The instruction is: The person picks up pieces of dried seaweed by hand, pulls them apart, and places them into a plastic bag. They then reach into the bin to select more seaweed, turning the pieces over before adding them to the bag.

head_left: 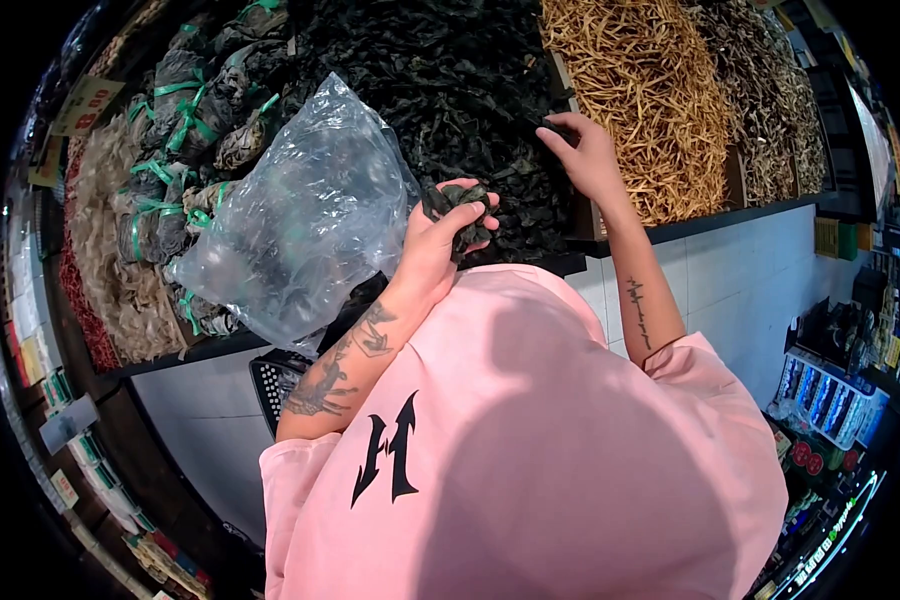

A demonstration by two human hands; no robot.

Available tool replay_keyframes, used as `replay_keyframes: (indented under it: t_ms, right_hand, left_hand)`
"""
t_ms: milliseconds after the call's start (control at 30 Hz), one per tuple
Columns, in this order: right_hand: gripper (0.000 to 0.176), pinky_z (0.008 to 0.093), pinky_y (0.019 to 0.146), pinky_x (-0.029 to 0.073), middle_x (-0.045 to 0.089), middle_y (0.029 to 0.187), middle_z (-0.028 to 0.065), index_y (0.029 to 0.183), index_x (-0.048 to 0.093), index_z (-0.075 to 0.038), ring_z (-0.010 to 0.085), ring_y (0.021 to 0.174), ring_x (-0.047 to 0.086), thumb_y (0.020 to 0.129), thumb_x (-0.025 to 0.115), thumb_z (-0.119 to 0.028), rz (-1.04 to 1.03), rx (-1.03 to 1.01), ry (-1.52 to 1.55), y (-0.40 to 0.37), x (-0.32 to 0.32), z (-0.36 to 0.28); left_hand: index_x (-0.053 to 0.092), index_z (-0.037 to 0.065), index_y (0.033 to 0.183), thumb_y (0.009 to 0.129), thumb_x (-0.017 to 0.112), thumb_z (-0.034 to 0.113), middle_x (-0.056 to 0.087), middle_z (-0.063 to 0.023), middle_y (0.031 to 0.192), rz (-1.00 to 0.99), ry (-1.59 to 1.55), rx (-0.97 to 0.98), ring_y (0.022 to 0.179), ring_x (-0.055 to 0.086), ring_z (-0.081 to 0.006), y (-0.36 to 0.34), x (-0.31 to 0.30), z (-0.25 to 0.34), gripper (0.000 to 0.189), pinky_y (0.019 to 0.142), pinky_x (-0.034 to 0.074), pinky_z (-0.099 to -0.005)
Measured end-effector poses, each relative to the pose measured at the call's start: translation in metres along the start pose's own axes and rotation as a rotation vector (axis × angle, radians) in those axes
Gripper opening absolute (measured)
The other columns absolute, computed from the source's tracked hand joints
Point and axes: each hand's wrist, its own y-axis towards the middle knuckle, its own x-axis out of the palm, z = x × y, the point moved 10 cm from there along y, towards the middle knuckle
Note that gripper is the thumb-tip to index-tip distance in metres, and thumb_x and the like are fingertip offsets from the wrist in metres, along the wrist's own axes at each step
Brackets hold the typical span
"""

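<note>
My left hand (438, 240) grips the mouth of a clear plastic bag (300, 225) and also holds a clump of dried black fungus (462, 205) against it. The bag hangs open to the left, over the shelf, with a few dark pieces inside. My right hand (585, 152) reaches out to the bin of dried black fungus (450, 80), its fingertips pinched on a dark piece (560, 128) at the bin's right edge. My pink shirt (530, 450) fills the lower frame.
The shelf holds bins side by side: dark bundles tied with green bands (185, 110), pale dried goods (110, 240), yellow dried strips (640, 90) and brown dried strips (770, 90). A black basket (275, 380) sits below. White tiled wall (740, 280) and packed shelves (830, 400) stand to the right.
</note>
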Motion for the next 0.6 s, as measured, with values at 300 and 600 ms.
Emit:
replay_keyframes:
  t_ms: [300, 600]
  right_hand:
    - [0.025, 0.0252, 0.069, 0.049, 0.062, 0.078, -0.0005, 0.090, 0.065, -0.004, 0.0113, 0.071, 0.060, 0.093, 0.061, -0.029, -0.343, 0.403, 0.813, -0.024, 0.026, -0.011]
    - [0.024, 0.0256, 0.068, 0.049, 0.062, 0.082, -0.0007, 0.086, 0.067, -0.004, 0.0092, 0.074, 0.059, 0.092, 0.061, -0.027, -0.637, 0.309, 0.835, -0.056, 0.047, -0.062]
  left_hand:
    - [0.048, 0.006, 0.122, 0.087, 0.063, 0.010, 0.063, -0.0095, 0.109, -0.026, -0.017, 0.049, 0.087, 0.063, -0.0160, 0.002, 0.004, 0.005, 0.039, 0.069, 0.052, -0.0295]
    - [0.045, 0.005, 0.130, 0.090, 0.063, 0.019, 0.061, -0.0087, 0.115, -0.032, -0.089, 0.108, 0.096, 0.062, -0.0166, 0.002, 0.005, 0.016, 0.046, 0.081, 0.051, -0.0332]
